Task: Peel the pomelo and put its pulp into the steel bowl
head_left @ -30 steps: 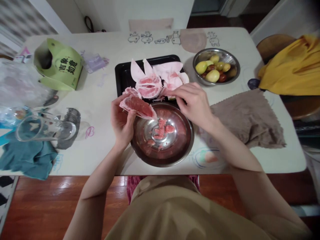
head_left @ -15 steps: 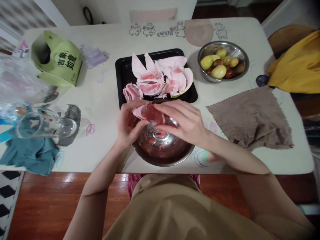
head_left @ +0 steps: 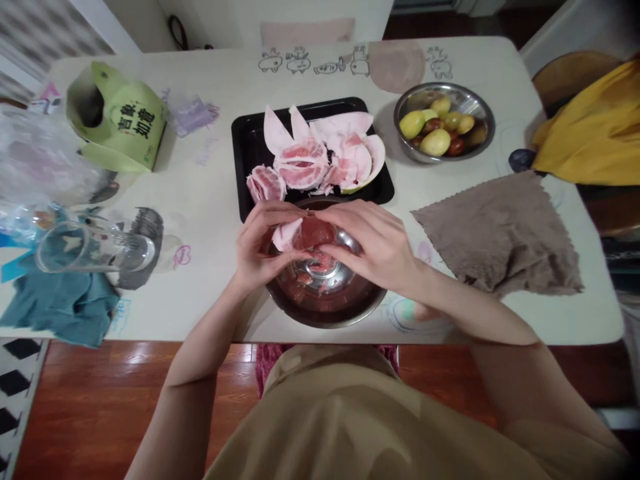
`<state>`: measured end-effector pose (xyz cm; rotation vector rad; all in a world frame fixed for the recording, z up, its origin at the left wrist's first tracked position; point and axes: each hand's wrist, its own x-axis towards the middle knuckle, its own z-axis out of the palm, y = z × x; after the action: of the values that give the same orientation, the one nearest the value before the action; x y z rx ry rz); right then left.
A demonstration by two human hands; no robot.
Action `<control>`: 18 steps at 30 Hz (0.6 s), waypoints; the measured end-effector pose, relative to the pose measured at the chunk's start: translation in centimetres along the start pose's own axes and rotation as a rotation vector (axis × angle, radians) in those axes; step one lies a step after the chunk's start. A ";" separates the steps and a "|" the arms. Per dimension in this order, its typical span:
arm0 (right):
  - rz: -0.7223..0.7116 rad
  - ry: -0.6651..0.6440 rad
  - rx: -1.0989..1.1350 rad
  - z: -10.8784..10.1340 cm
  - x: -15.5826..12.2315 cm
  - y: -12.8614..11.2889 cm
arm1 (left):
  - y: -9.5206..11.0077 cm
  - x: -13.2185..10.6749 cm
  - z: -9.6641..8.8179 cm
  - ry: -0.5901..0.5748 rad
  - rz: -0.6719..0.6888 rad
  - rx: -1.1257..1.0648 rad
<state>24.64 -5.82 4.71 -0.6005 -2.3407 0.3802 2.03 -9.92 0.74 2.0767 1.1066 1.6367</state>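
Over the steel bowl (head_left: 327,313) both my hands grip one pomelo segment (head_left: 316,233), its red flesh partly bared and a pale flap of membrane at its left. My left hand (head_left: 257,247) is closed on the left end, thumb below. At the right end, my right hand (head_left: 375,243) pinches it between thumb and fingers. Pieces of red pulp (head_left: 323,261) lie in the bowl. Just behind, a black tray (head_left: 245,143) holds pomelo chunks (head_left: 300,163) and pale peel (head_left: 343,123).
A metal bowl of green and brown-red fruit (head_left: 443,150) stands at the back right, with a brown cloth (head_left: 505,233) in front. To the left are a green carton (head_left: 125,127), a clear glass lying on its side (head_left: 90,247) and a teal cloth (head_left: 65,307).
The pomelo segment has turned and come slightly lower in my hands. Its pale membrane now stands out as a flap at the left, and my fingers have moved over its top.
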 end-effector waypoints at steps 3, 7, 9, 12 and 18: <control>0.038 -0.116 -0.080 -1.9 0.1 0.0 | 0.0 -0.2 0.0 0.009 -0.040 0.018; -0.102 -0.572 -0.047 -3.0 -1.6 1.6 | -0.3 -0.4 0.0 0.019 -0.062 0.081; -0.120 -0.705 -0.027 -2.5 -3.0 2.4 | -0.4 -0.5 0.0 0.026 -0.060 0.119; -0.109 -0.771 -0.043 -1.1 -4.7 2.6 | -0.5 -0.6 0.0 0.024 -0.058 0.109; -0.127 -0.759 -0.050 0.3 -5.3 1.7 | -0.4 -0.7 -0.1 0.026 -0.124 0.090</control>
<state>28.50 -7.08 0.91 -0.3563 -3.0985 0.5636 1.74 -10.14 -0.03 2.0009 1.3126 1.5863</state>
